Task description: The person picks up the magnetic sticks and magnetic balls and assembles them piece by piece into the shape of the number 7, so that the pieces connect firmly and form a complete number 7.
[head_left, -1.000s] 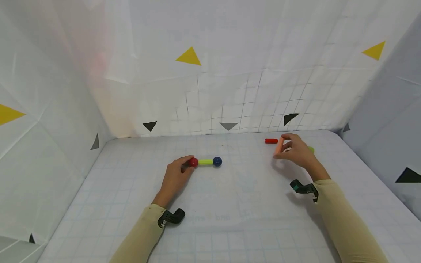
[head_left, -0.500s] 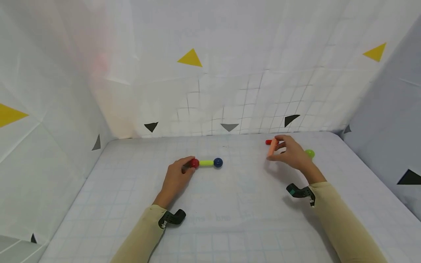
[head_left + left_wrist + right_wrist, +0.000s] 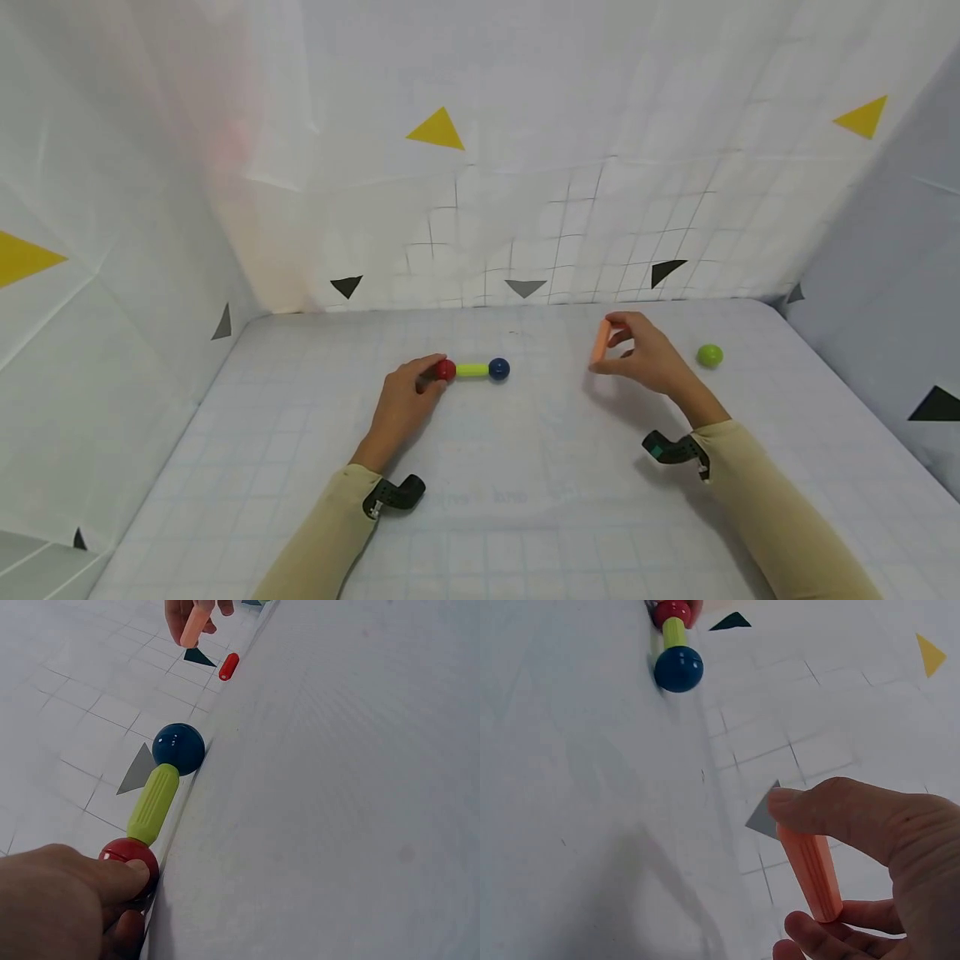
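Observation:
My left hand (image 3: 405,402) pinches a red ball (image 3: 446,370) between thumb and fingers. A yellow-green rod (image 3: 472,370) joins that ball to a dark blue ball (image 3: 499,369), and the row lies level along the table. Over to the right, my right hand (image 3: 643,354) holds an orange rod (image 3: 601,342) by its two ends, raised above the table with a shadow beneath. The right wrist view shows the thumb on one end of this ridged rod and fingertips at the other. In the head view the right hand hides a red rod (image 3: 229,667), which the left wrist view shows.
A green ball (image 3: 710,356) sits on the table to the right of my right hand. White sheeting (image 3: 555,167) with black, grey and yellow triangles rises behind the white table (image 3: 525,533) and at both sides.
My right hand has moved left and slightly toward me with the orange rod. The green ball has come into full view, while the red rod is now covered. My left hand stays put.

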A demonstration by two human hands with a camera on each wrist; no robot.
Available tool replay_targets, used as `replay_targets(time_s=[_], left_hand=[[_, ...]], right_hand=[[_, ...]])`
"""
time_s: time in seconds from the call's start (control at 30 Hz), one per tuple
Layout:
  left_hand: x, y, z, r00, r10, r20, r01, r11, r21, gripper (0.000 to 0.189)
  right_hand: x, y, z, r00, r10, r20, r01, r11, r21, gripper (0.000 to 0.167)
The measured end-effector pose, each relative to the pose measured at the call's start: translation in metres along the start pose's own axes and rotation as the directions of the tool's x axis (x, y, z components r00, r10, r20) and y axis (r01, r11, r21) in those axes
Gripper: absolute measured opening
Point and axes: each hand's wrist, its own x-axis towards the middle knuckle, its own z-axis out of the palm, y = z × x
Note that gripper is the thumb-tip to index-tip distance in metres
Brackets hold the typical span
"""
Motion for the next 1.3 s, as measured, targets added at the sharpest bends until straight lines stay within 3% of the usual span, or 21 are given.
replay_targets(time_s=[0.43, 1.3], left_hand=[[0.000, -0.001, 0.001, 1.000, 0.001, -0.007, -0.001, 1.000, -0.003, 0.043], [0.000, 0.002, 0.000, 1.000, -0.012, -0.007, 0.012, 1.000, -0.006, 0.043]], right_hand=[[-0.005, -0.013, 0.016, 0.998, -0.055, -0.007, 0.055, 0.998, 0.001, 0.092], [-0.009, -0.038, 0.038, 0.997, -0.077, 0.019, 0.076, 0.996, 0.044, 0.089]])
